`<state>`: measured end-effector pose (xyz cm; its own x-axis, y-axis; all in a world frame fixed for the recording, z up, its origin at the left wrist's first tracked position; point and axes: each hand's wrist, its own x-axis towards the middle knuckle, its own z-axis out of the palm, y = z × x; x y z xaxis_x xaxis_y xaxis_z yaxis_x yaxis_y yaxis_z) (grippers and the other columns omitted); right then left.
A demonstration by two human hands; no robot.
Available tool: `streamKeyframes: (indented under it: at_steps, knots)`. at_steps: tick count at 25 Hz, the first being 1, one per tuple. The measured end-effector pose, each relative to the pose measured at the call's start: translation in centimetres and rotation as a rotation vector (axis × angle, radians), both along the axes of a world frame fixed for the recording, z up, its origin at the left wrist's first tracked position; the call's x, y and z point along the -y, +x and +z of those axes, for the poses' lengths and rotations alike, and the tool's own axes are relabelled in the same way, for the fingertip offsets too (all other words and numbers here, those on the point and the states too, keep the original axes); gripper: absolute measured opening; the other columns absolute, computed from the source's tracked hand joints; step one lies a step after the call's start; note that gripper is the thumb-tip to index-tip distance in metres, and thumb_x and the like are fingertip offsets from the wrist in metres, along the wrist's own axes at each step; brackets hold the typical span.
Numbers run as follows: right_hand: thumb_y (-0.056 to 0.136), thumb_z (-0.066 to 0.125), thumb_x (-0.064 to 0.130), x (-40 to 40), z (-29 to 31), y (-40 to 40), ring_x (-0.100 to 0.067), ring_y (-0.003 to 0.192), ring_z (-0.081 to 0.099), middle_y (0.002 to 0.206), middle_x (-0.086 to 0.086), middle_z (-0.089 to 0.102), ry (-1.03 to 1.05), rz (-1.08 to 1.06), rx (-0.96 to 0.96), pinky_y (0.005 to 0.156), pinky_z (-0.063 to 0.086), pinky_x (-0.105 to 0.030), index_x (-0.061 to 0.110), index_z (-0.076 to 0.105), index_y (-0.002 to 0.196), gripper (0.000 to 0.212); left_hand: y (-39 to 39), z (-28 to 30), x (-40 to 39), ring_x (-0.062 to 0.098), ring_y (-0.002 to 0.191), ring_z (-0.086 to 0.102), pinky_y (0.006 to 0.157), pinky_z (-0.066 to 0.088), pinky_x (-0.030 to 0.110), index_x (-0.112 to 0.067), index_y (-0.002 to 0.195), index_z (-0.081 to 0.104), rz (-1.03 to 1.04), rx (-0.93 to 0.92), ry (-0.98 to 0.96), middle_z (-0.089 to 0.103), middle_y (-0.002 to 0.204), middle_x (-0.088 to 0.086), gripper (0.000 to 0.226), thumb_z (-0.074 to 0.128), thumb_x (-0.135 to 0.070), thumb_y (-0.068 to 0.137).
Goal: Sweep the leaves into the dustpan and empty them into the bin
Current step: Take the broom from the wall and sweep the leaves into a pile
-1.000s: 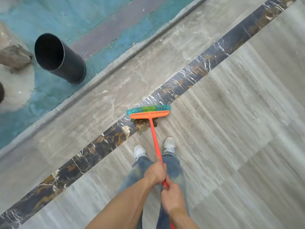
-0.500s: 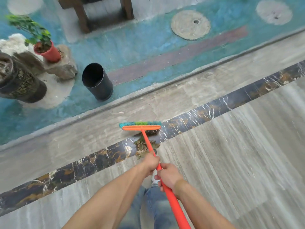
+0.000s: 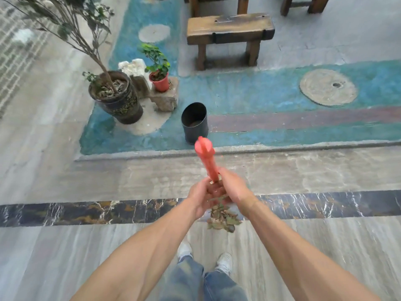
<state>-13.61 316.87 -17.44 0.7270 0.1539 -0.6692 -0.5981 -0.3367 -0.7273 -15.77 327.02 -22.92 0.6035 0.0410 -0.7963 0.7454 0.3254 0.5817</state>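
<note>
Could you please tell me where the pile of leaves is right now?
In the head view, the leaf pile lies at centre, below both hands, on the dark marble strip's near edge.

Broom handle (image 3: pixel 207 158), coral red. Leaves (image 3: pixel 222 218), brown and dull green. Bin (image 3: pixel 194 122), black. Floor (image 3: pixel 65 253), grey streaked stone crossed by a dark, gold-and-white veined band (image 3: pixel 86 211). Small pot (image 3: pixel 161 83), red. Stool (image 3: pixel 230 29), brown wood.

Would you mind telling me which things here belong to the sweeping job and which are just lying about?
For the job: broom handle, held by left hand and right hand; leaf pile; black bin.

Just there: wooden bench, red flowerpot, big dark planter, round cover.
</note>
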Motion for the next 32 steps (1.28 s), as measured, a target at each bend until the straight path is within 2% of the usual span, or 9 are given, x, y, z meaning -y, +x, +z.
streamKeyframes:
  at_steps: [3,6,9,11,13,17,21,27,32]
  knots:
    - [0.079,0.05,0.023,-5.1,0.9,1.1,-0.023,0.069,0.063,0.074,-0.004,0.066,-0.009,0.185,0.174,0.061,0.052,-0.036,0.032,0.07,0.089,0.024,-0.2,2.0,-3.9,0.013,0.061,0.06,0.051,0.049,0.025,-0.019,0.098,0.061,-0.007,0.129,0.077,0.063,0.07,-0.003,0.026,0.036,-0.012,0.098]
    - [0.081,0.054,0.026,-10.4,1.3,1.9,-0.028,0.093,0.066,0.094,-0.003,0.072,-0.238,0.45,0.394,0.077,0.054,-0.039,0.034,0.063,0.109,0.031,0.2,2.7,-8.4,0.012,0.064,0.058,0.057,0.044,0.028,-0.021,0.085,0.061,0.002,0.18,0.225,0.064,0.073,-0.003,0.03,0.036,-0.01,0.097]
    - [0.088,0.052,0.036,-15.9,2.1,2.5,-0.03,0.098,0.063,0.099,-0.001,0.069,-0.409,0.507,0.575,0.078,0.051,-0.04,0.034,0.059,0.11,0.023,0.7,3.8,-13.8,0.007,0.057,0.059,0.055,0.048,0.028,-0.023,0.08,0.061,0.032,0.203,0.323,0.064,0.063,-0.009,0.029,0.042,-0.008,0.097]
    - [0.091,0.052,0.039,-20.4,2.4,3.2,-0.028,0.094,0.06,0.098,0.001,0.058,-0.481,0.557,0.692,0.075,0.049,-0.04,0.031,0.058,0.105,0.017,0.9,4.2,-18.4,0.007,0.057,0.062,0.063,0.053,0.033,-0.023,0.087,0.063,0.018,0.229,0.309,0.066,0.062,-0.01,0.018,0.052,-0.009,0.086]
    - [0.092,0.055,0.037,-25.6,2.7,4.2,-0.026,0.092,0.06,0.1,0.002,0.05,-0.468,0.558,0.78,0.075,0.049,-0.04,0.024,0.057,0.101,0.016,1.3,4.5,-23.9,0.006,0.057,0.061,0.062,0.052,0.031,-0.026,0.091,0.064,0.003,0.245,0.336,0.065,0.065,-0.007,0.023,0.052,-0.01,0.078]
    - [0.093,0.056,0.03,-36.4,4.0,6.3,-0.027,0.095,0.06,0.102,0.001,0.06,-0.421,0.533,0.879,0.077,0.047,-0.04,0.02,0.05,0.098,0.013,3.4,5.2,-34.8,0.0,0.05,0.055,0.054,0.043,0.023,-0.027,0.089,0.061,-0.019,0.28,0.381,0.06,0.058,-0.008,0.029,0.045,-0.003,0.089]
    - [0.093,0.055,0.031,-43.4,5.7,8.6,-0.033,0.094,0.062,0.097,-0.003,0.067,-0.443,0.526,0.893,0.069,0.042,-0.039,0.023,0.038,0.092,0.018,5.6,6.0,-42.2,0.008,0.058,0.056,0.05,0.036,0.023,-0.016,0.105,0.058,-0.024,0.324,0.379,0.06,0.068,0.0,0.018,0.046,-0.008,0.094]
    - [0.095,0.054,0.032,-51.6,7.4,13.0,-0.032,0.098,0.064,0.105,-0.001,0.071,-0.418,0.574,0.96,0.077,0.047,-0.04,0.022,0.049,0.113,0.022,10.1,6.0,-51.3,0.021,0.075,0.058,0.045,0.039,0.015,-0.007,0.115,0.059,-0.018,0.342,0.444,0.065,0.086,0.011,0.023,0.049,-0.017,0.096]
    - [0.094,0.055,0.035,-56.3,6.6,18.9,-0.035,0.096,0.065,0.102,-0.002,0.072,-0.432,0.595,1.0,0.076,0.049,-0.043,0.021,0.05,0.104,0.018,15.9,6.4,-55.5,0.0,0.054,0.052,0.042,0.036,0.01,-0.008,0.113,0.058,0.005,0.363,0.46,0.056,0.083,0.01,0.02,0.045,-0.007,0.098]
